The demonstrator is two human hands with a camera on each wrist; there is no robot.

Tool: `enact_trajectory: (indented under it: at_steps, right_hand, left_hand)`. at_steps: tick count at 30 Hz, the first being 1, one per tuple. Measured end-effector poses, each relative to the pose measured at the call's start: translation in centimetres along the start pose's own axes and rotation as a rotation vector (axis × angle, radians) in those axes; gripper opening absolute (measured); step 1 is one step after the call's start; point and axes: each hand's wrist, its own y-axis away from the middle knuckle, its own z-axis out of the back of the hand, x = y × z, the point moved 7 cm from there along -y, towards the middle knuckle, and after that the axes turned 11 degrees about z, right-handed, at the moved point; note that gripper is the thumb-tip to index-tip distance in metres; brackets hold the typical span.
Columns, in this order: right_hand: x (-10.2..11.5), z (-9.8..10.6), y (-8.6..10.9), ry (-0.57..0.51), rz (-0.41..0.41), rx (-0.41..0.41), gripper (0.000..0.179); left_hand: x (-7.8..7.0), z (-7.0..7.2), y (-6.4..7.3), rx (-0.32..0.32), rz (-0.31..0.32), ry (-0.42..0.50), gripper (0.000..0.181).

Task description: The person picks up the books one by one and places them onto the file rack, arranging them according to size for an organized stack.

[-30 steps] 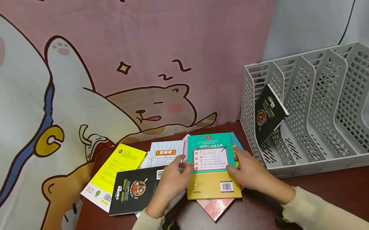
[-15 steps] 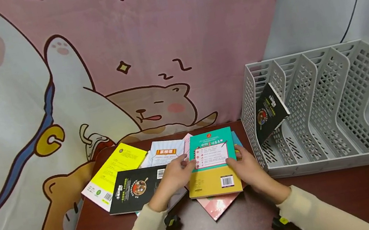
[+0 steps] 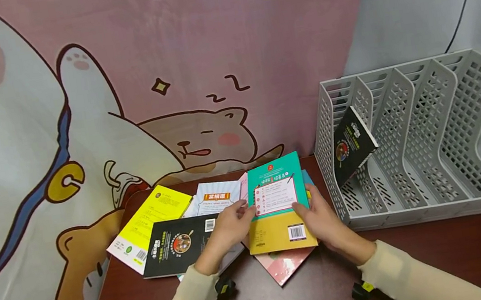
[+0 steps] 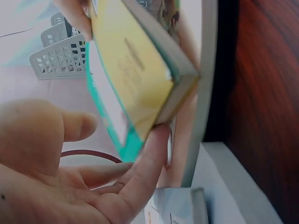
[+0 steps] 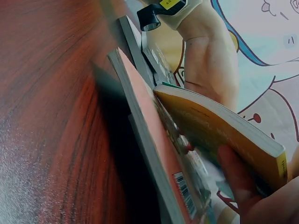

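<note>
A green and yellow book [image 3: 281,232] is raised, tilted, over the pile on the table. My right hand [image 3: 327,220] grips its right edge, thumb on the cover and fingers beneath; in the right wrist view a finger [image 5: 236,172] lies along its underside. My left hand [image 3: 232,226] is at the opposite edge. The left wrist view shows its fingers [image 4: 147,163] extended and touching the book's edge from below, with the thumb [image 4: 79,126] apart from the cover. Beneath lies a pink book [image 3: 281,268], partly hidden.
A black book [image 3: 189,240], a yellow book [image 3: 157,214] and a white-blue book [image 3: 216,195] lie overlapping at left. At right stands a grey slotted file rack [image 3: 432,212], with another black book [image 3: 352,146] leaning in its leftmost slot. A patterned curtain [image 3: 275,36] hangs behind.
The green and yellow book has shifted slightly away and right, its far edge tipping up. Both hands have moved little, and the other books stay put.
</note>
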Motion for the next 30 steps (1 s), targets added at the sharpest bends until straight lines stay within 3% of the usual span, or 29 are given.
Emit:
enact_trajectory:
  at_steps: [5,10,19,25,30]
  right_hand:
    - [1.8,0.7,0.1,-0.07,0.049,-0.011,0.056]
    - [3.8,1.4,0.1,-0.117,0.093,-0.034,0.053]
    - [5.7,1.8,0.1,-0.117,0.223,-0.012,0.054]
    - [5.6,2.0,0.0,-0.115,0.249,-0.025,0.051]
    - [5.3,1.8,-0.3,-0.105,0.227,0.015,0.047]
  left_hand:
    - [-0.8,-0.7,-0.2,0.032,-0.021,0.051,0.061]
    - [-2.5,-1.0,0.0,0.092,-0.055,0.267,0.06]
    - [-5.8,-0.2,1.5,0.098,-0.148,0.597,0.053]
    - [-6.4,0.3,2.2,0.076,-0.21,0.661,0.05]
    - [-6.0,0.4,2.2,0.064,-0.243,0.675,0.049]
